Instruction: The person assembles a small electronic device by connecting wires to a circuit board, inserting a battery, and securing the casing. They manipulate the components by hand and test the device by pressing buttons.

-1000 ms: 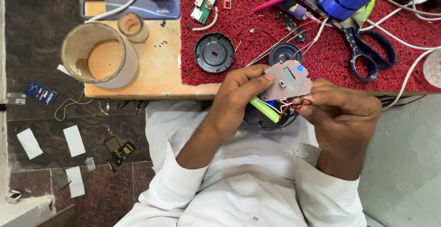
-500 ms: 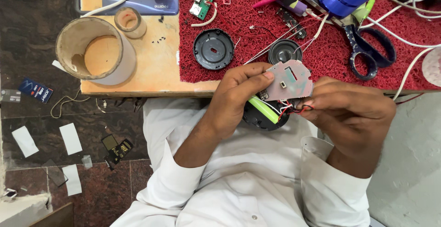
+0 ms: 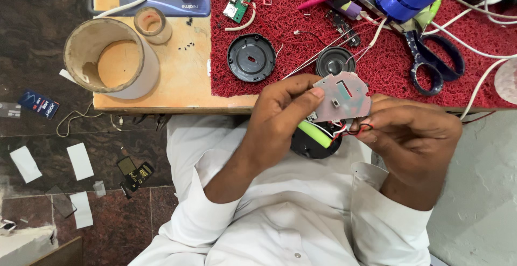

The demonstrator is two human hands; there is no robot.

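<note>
Held above the lap, just off the bench's near edge, the grey circuit board [image 3: 341, 97] is pinched at its left edge by the left hand [image 3: 283, 110]; the right hand [image 3: 406, 131] grips closed on its lower right edge and the red wires [image 3: 356, 130]. Light, stiff, likely fragile: hold by the edges. A green battery [image 3: 315, 134] hangs beneath. Farther, a speaker [image 3: 334, 61] lies on the red mat [image 3: 280, 23].

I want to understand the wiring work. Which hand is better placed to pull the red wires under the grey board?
Probably the right hand: its fingertips already touch the red wires. The left hand pinches the grey circuit board edge, steadying it.
</note>
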